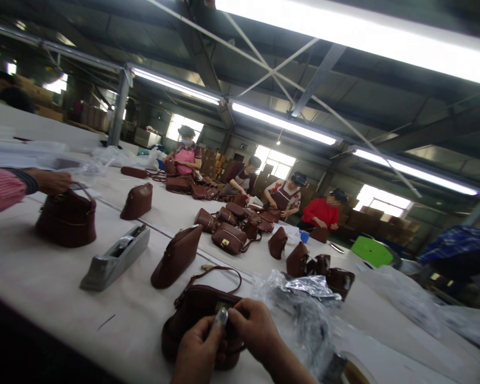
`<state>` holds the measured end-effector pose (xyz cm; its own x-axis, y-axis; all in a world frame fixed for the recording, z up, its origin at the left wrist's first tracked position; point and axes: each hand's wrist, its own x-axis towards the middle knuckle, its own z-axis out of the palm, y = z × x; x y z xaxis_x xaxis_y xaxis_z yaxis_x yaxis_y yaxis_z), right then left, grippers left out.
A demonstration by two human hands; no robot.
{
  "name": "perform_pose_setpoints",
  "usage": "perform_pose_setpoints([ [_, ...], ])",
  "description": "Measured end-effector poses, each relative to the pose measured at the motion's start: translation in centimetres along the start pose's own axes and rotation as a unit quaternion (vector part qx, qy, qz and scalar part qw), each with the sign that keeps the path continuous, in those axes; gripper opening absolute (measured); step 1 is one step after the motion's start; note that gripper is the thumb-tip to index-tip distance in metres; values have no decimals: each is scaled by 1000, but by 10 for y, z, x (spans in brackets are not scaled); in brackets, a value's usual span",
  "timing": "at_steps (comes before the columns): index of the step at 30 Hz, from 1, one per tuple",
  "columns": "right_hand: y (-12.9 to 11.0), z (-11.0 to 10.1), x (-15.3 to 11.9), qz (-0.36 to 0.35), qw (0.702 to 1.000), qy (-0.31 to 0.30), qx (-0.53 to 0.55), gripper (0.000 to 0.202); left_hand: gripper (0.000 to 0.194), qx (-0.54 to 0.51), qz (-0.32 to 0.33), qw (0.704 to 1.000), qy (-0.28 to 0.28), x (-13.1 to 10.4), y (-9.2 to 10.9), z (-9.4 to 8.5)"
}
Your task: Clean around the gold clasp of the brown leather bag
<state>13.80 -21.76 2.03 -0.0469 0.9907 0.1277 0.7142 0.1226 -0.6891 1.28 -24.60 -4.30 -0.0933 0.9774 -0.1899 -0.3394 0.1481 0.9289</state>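
Note:
In the head view a dark brown handbag [196, 304] stands on the table before me, its strap looped up behind it. My left hand [202, 341] is closed at the bag's front, with a small piece of clear shiny film [221, 317] at its thumb tip. Thumb and fingers of my right hand [256, 322] pinch together right beside that film; what lies between them is too small to make out. A brass-coloured patch of the bag shows just behind the fingertips. Both hands hide the bag's lower front.
A grey tape dispenser [116, 258] and another brown bag [176, 256] stand to the left. Crumpled clear plastic [304, 304] and a tape roll [350, 368] lie on the right. A co-worker's hand [52, 181] holds a bag [68, 218] at far left. Several people work across the table.

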Motion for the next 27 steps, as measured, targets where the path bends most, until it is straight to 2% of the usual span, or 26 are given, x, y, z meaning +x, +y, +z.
perform_pose_setpoints([
  [4,4,7,4,31,998,-2,51,17,60,-10,1,1000,-2,2,-4,0],
  [8,-2,11,4,52,988,-17,141,17,60,-6,10,1000,-2,4,-8,-1],
  [12,-12,13,2,41,983,-28,178,16,61,-8,6,1000,-4,4,-9,-1],
  [21,-14,19,-6,-6,999,-19,43,16,59,21,23,999,-28,2,-6,-6],
  [27,-14,17,-4,-13,997,-8,-72,15,60,10,22,999,-41,0,-6,-6],
])
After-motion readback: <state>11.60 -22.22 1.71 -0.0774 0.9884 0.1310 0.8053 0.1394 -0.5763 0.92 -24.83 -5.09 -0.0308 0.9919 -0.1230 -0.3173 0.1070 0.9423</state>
